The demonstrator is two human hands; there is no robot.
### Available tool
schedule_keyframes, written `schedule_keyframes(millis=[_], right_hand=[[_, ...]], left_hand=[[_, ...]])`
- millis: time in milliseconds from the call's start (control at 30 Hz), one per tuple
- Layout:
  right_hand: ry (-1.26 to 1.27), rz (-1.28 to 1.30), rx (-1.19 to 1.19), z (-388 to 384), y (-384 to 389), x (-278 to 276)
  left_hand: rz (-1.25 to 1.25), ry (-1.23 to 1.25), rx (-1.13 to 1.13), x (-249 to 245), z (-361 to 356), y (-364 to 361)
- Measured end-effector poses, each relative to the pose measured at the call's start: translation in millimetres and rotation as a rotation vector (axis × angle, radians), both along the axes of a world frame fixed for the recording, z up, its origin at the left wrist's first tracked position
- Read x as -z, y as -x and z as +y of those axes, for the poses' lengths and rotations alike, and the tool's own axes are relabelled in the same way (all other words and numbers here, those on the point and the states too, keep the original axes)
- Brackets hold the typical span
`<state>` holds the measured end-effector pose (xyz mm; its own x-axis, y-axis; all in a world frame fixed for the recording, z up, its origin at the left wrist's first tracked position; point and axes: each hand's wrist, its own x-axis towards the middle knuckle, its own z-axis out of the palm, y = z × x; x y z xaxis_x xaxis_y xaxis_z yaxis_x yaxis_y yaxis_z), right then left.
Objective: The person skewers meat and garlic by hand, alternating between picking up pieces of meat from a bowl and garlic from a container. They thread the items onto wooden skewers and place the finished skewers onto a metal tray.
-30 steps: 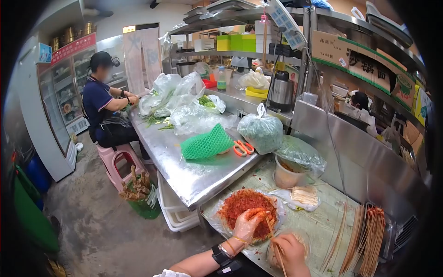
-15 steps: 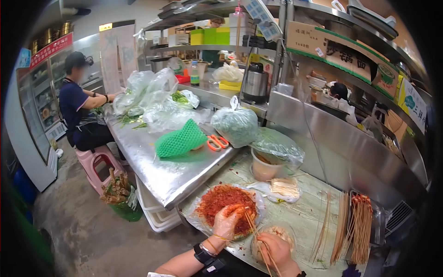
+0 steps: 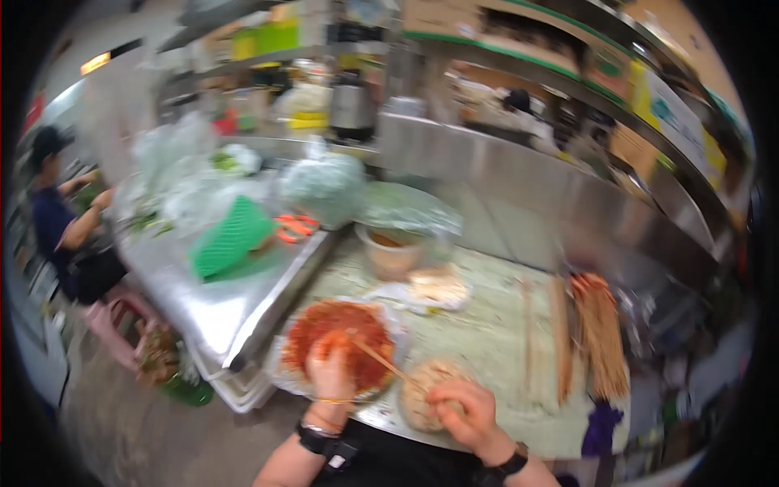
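Observation:
My left hand (image 3: 331, 369), in a thin clear glove, has its red-coated fingers closed over a bowl of red chili seasoning (image 3: 369, 325). What they hold is hidden. A thin wooden skewer (image 3: 381, 359) slants from beside those fingers down to the fingertips of my right hand (image 3: 466, 414), which are curled around its lower end; blur softens the grip. Below my right hand sits a bowl of pale pieces of food (image 3: 422, 398). Behind the chili bowl lies a bundle of pale sticks (image 3: 438, 286) on clear plastic.
Bare skewers (image 3: 561, 341) and a bundle of red-tipped skewers (image 3: 599, 337) lie to the right. Behind are a tub (image 3: 391, 252), filled bags (image 3: 324, 183), orange-handled scissors (image 3: 296, 228) and green netting (image 3: 234, 239) on a steel table. A seated person (image 3: 69, 219) works at the left.
The camera view has swung right and blurred, so the scene sits further left. The skewer now lies at a flatter slant, and its lower end no longer shows below my right hand.

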<state>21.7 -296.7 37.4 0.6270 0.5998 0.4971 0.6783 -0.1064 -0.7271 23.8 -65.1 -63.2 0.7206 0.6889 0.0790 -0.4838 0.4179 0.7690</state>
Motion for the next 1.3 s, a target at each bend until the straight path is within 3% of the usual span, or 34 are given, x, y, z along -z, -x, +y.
schedule_keyframes(millis=[67, 133, 267, 400, 533, 733, 800, 867, 933, 1000, 1067, 1133, 1167, 1200, 1267, 1300], right_hand=[[-0.081, 0.14, 0.204, -21.3, 3.8, -0.4], [-0.462, 0.755, 0.22, -33.6, 4.3, -4.9], [-0.792, 0.573, 0.471, -94.6, -18.0, 3.3], [-1.038, 0.403, 0.691, -176.4, -73.3, -6.7], [-1.155, 0.397, 0.802, -238.0, -148.3, 5.3], [-1.402, 0.544, 0.947, -267.8, -206.2, 51.1], [-1.55, 0.733, 0.822, -262.5, -195.8, 49.3], [-1.513, 0.841, 0.77, -264.7, -180.2, 48.2], [-0.999, 0.839, 0.486, -273.3, -167.6, 55.1], [-0.752, 0.736, 0.658, -245.3, -136.2, 23.2], [-0.123, 0.7, 0.647, -203.1, -117.8, 6.3], [0.277, 0.476, 0.746, -172.3, -118.6, 15.4], [0.46, 0.128, 0.822, -173.1, -133.0, 47.1], [0.459, 0.123, 0.821, -162.8, -137.4, 47.5], [0.956, 0.178, 0.909, -141.8, -150.1, 46.3], [0.949, 0.146, 0.966, -138.3, -162.1, 57.8]], left_hand=[[-0.012, 0.078, 0.044, -25.1, -9.3, 4.4], [-0.031, 0.019, 0.116, -40.3, -18.4, 7.2], [-0.064, -0.066, 0.113, -36.4, -16.0, 9.3], [0.069, -0.382, -0.009, -45.4, -8.8, 18.2], [0.106, -0.387, -0.005, -29.0, 0.4, 17.2], [0.08, -0.42, 0.025, -30.0, -1.6, 17.2], [0.08, -0.405, 0.022, -28.9, -0.5, 17.4], [0.083, -0.42, -0.002, -26.9, 1.0, 16.1], [0.151, -0.469, -0.014, -32.5, -1.8, 14.5], [0.249, -0.554, -0.047, -43.3, -7.2, 18.1], [0.209, -0.522, -0.033, -43.6, -8.0, 22.4], [0.156, -0.434, 0.005, -39.8, -8.3, 19.2], [0.088, -0.353, 0.054, -38.6, -8.5, 19.2], [0.084, -0.352, 0.051, -38.5, -8.7, 20.1], [0.122, -0.438, 0.063, -39.8, -6.3, 20.9], [0.139, -0.416, 0.051, -36.0, -4.1, 20.8]])
